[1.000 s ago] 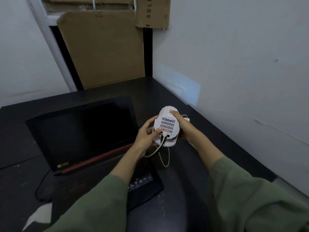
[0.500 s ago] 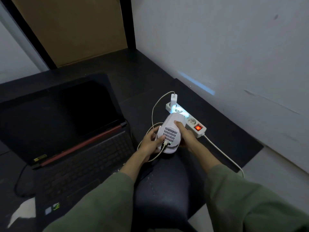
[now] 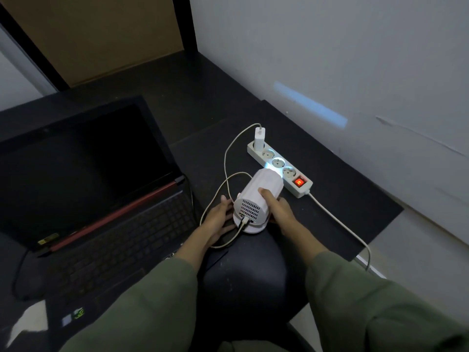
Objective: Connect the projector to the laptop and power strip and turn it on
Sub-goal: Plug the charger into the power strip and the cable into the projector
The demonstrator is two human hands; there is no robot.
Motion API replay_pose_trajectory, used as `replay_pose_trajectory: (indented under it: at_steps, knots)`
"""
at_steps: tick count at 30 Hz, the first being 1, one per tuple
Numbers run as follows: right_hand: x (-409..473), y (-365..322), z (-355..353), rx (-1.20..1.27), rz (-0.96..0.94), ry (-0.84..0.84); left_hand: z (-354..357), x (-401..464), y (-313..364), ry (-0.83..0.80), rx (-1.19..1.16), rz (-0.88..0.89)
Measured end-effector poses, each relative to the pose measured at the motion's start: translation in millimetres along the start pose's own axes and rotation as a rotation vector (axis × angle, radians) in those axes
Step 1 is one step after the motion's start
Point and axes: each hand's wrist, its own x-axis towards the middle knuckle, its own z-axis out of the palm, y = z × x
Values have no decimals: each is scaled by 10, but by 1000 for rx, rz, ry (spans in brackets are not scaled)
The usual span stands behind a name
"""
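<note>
The white cylindrical projector stands on its round base on the black table, lens end tilted toward the power strip and casting light on it. My right hand grips the projector's right side, thumb over the top. My left hand lies with straight fingers against the left of the base. Two white cables leave the rear ports; one leads to a white adapter plugged into the strip, whose red switch glows. The open laptop sits at the left with a dark screen.
A pale blue light patch falls low on the white wall at the right. The strip's own white cord runs off the table's right edge. Cardboard leans at the back. A black chair seat is between my arms.
The projector has come down from mid-air onto the table beside the power strip, both hands still on it. The light patch on the wall has dropped and narrowed. My view has tilted down.
</note>
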Motion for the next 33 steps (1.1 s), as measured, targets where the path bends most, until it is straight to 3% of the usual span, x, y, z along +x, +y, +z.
replay_pose_trajectory:
  at_steps: [15, 25, 33]
  knots:
    - [-50, 42, -59, 91, 7, -1, 39, 217, 114, 12, -61, -121]
    - [-33, 81, 22, 71, 3, 31, -278, 293, 327, 284, -258, 107]
    - [-95, 202, 422, 152, -12, 31, -489, 200, 264, 378, -123, 211]
